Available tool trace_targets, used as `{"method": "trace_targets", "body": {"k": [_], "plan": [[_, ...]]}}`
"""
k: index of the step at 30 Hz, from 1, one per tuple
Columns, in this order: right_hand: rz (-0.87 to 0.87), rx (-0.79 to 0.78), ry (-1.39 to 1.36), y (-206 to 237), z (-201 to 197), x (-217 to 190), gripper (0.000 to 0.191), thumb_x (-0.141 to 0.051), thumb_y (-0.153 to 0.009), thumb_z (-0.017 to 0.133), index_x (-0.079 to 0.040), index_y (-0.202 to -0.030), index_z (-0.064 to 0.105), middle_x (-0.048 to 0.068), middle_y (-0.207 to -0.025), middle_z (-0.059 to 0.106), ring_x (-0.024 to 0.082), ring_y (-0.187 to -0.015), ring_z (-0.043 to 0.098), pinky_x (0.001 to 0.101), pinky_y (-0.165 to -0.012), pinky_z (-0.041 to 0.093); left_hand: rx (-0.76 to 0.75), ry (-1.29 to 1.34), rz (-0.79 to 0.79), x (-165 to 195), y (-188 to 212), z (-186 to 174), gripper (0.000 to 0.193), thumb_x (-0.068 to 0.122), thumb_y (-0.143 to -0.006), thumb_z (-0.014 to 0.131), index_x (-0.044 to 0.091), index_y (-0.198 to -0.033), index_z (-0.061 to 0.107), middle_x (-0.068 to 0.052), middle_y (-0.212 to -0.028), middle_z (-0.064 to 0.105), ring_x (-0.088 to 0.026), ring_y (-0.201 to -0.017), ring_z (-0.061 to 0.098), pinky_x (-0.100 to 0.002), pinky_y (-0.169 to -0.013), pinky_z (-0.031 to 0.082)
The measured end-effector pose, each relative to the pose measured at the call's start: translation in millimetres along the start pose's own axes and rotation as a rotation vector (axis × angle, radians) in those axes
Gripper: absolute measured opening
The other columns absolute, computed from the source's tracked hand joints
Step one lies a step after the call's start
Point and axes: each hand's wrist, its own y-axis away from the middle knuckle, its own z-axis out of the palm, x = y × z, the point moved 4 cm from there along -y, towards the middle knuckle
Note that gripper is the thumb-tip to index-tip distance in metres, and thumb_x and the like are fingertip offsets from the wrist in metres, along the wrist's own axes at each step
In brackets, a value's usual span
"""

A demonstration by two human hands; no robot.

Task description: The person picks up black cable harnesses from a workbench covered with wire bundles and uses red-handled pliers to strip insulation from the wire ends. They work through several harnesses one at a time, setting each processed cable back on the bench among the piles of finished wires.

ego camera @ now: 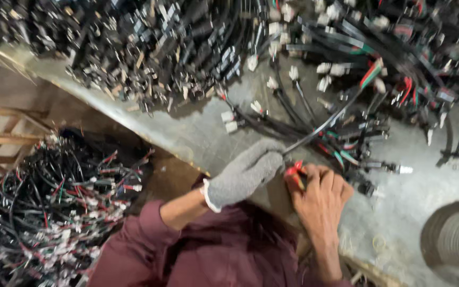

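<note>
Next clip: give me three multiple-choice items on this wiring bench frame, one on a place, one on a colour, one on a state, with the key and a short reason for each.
1. Where does the second heap of wire harnesses lie?
A. Below the table edge, on the person's left
B. On the roll at lower right
C. In the person's lap

2. What colour is the glove on the left hand?
A. Blue
B. Grey
C. Yellow

3. What is the state of the right hand?
A. Flat and empty on the table
B. Raised clear of the table
C. Bare, closed around a red-handled tool

Key:
1 A, the heap sits lower left, beyond the edge of the grey table.
2 B, the knitted glove is grey, gripping a black cable.
3 C, bare fingers curl around the red handles.
</note>
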Motion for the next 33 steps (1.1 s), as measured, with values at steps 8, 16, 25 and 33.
{"method": "trace_targets", "body": {"k": [8, 16, 25, 33], "plan": [[0.466, 0.293, -1.864, 27, 22, 8, 0.053, -0.052, -0.088, 0.073, -0.008, -0.117, 0.065, 0.004, -0.104, 0.067, 0.018, -0.096, 0.064, 0.0355, -0.090, 0.053, -0.191, 0.084, -0.163, 24, 19, 8, 0.034, 0.032, -0.112, 0.052, 0.009, -0.137, 0.057, 0.004, -0.101, 0.063, -0.003, -0.078, 0.050, -0.021, -0.065, 0.040], [0.125, -0.040, -0.829, 5, 3, -24, 0.023, 0.005, -0.085, 0.064, 0.003, -0.108, 0.061, 0.022, -0.104, 0.061, 0.040, -0.097, 0.061, 0.0436, -0.082, 0.052, -0.095, 0.042, -0.128, 50, 36, 32, 0.045, 0.030, -0.112, 0.050, 0.015, -0.154, 0.043, 0.003, -0.092, 0.060, -0.004, -0.072, 0.048, -0.021, -0.061, 0.039], [-0.108, 0.018, -0.349, -18, -7, -18, 0.031, -0.015, -0.077, 0.090, -0.007, -0.085, 0.061, 0.009, -0.078, 0.064, 0.030, -0.074, 0.065, 0.0430, -0.062, 0.050, 0.013, -0.544, -0.017, 56, 44, 26, 0.046, 0.020, -0.113, 0.052, 0.008, -0.155, 0.040, -0.001, -0.091, 0.058, -0.010, -0.073, 0.054, -0.024, -0.064, 0.048], [-0.213, 0.025, -0.606, -10, -6, -13, 0.035, -0.010, -0.078, 0.085, -0.006, -0.103, 0.062, 0.009, -0.103, 0.068, 0.032, -0.093, 0.067, 0.0403, -0.075, 0.053, -0.230, -0.645, 0.047, 54, 42, 21, 0.075, 0.016, -0.100, 0.072, 0.006, -0.161, 0.030, -0.019, -0.140, 0.057, -0.032, -0.117, 0.060, -0.040, -0.099, 0.053]]}}
